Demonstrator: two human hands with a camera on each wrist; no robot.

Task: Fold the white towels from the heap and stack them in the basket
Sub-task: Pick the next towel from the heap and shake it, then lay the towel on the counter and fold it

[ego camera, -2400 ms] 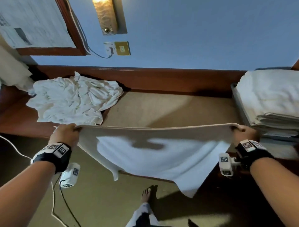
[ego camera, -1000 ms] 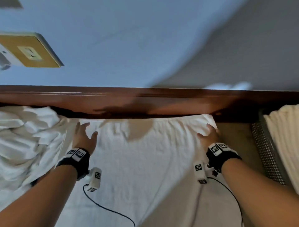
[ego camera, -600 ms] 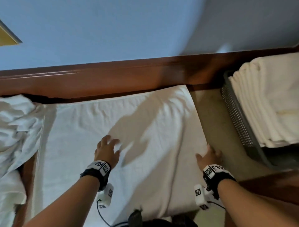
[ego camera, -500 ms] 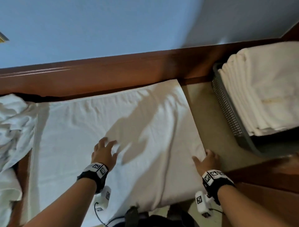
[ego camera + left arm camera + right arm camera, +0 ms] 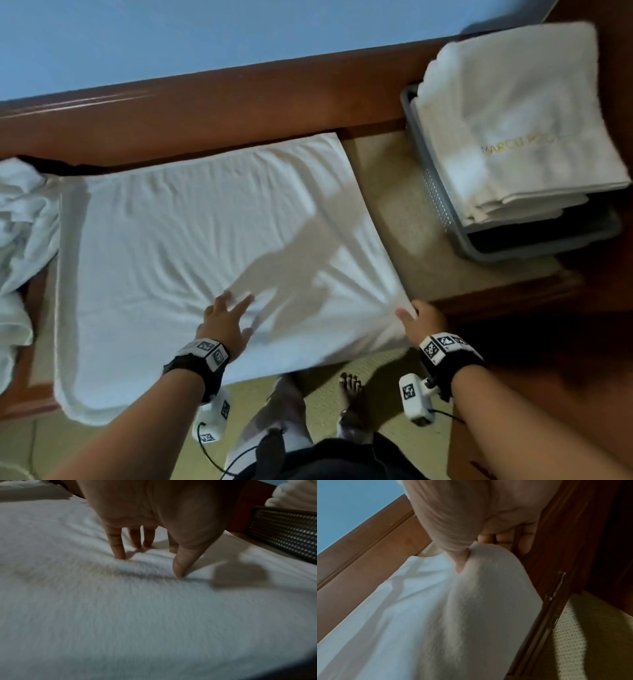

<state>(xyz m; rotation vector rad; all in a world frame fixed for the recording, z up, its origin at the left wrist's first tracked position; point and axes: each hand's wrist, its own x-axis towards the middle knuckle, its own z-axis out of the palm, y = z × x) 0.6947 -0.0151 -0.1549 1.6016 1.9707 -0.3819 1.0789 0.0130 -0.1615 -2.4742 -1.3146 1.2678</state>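
One towel [image 5: 205,240] lay spread flat on the bench [image 5: 394,192], between the heap [image 5: 24,219] and the basket [image 5: 442,219]. Left hand [image 5: 224,320] pressed it with straight, spread fingers; right hand [image 5: 423,323] pinched its near corner.

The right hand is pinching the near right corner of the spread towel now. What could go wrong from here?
1. The towel overhangs the near edge of the bench; pulled by the right hand, it could slide to the floor.
2. The left hand presses only with fingertips, so wrinkles may get folded in.
3. Its left edge touches the heap, which might drag along.
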